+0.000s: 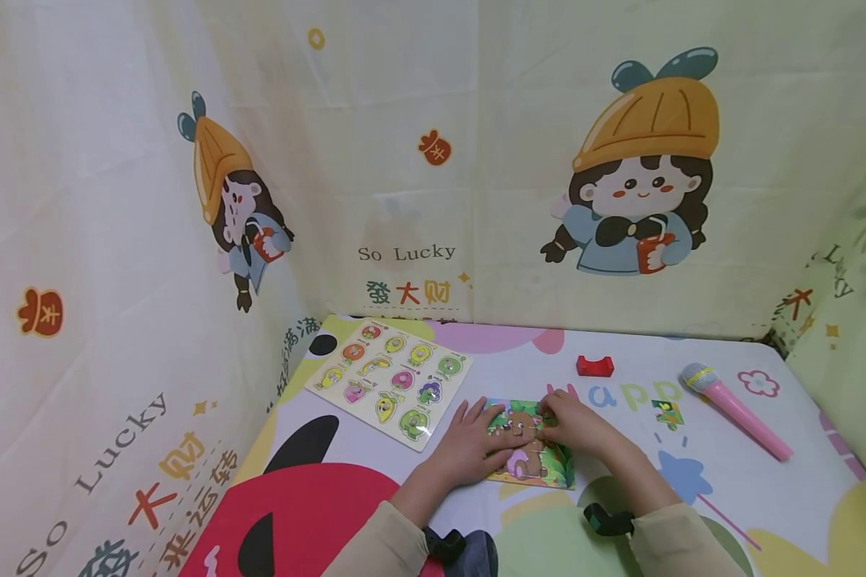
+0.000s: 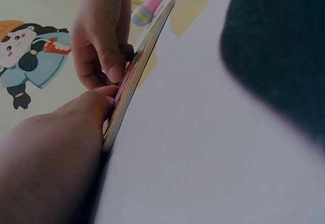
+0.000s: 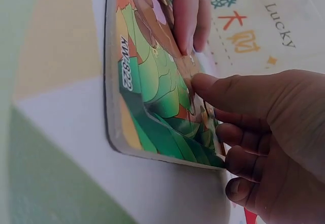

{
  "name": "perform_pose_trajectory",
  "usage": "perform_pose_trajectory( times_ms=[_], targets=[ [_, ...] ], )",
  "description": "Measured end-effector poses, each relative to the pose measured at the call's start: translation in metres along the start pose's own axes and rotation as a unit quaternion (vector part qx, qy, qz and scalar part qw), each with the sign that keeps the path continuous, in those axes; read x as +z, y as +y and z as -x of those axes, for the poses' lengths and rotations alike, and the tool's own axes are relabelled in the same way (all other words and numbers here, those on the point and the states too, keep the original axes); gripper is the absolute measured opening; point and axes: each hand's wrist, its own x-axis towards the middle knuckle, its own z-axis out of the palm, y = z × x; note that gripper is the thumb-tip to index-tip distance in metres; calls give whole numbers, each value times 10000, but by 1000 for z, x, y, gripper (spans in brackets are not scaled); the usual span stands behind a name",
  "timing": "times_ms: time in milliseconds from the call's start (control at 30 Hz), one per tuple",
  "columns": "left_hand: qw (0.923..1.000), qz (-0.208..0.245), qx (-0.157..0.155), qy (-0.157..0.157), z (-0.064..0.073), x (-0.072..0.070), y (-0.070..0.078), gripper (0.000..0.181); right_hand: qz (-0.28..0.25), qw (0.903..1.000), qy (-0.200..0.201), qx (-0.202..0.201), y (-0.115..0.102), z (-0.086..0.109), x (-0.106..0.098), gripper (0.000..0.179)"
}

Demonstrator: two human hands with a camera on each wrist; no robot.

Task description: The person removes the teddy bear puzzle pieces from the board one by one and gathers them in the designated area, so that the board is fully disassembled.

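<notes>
A small jigsaw puzzle [image 1: 559, 474] with a brown bear on green scenery lies on the table between both hands. My left hand [image 1: 469, 449] rests over its left side with the fingers stretched across the picture. At the upper right part of the puzzle, my right hand [image 1: 577, 425] has curled fingers, thumb tip down on the picture. In the right wrist view, thumb and index finger of that hand pinch at a puzzle piece [image 3: 207, 111] near the board's edge, mostly hidden by the fingers. One loose puzzle piece [image 1: 668, 413] lies on the table to the right.
Left of the puzzle lies a white board with printed fruit pictures [image 1: 386, 381]. A red block-like holder [image 1: 595, 366] sits behind the right hand. The pink toy microphone [image 1: 746, 417] lies farther right. Printed cloth walls [image 1: 505, 240] stand around the table's back and sides.
</notes>
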Motion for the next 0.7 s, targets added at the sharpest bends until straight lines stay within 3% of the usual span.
perform_pose_trajectory(
  times_ms=[467,700],
  targets=[
    [9999,-125,39,-67,0,0,1,41,-352,9993,-64,79,-1,-1,1,35],
    [9999,-153,39,-11,-1,0,1,38,-580,9982,-166,61,-3,-2,5,25]
  ],
)
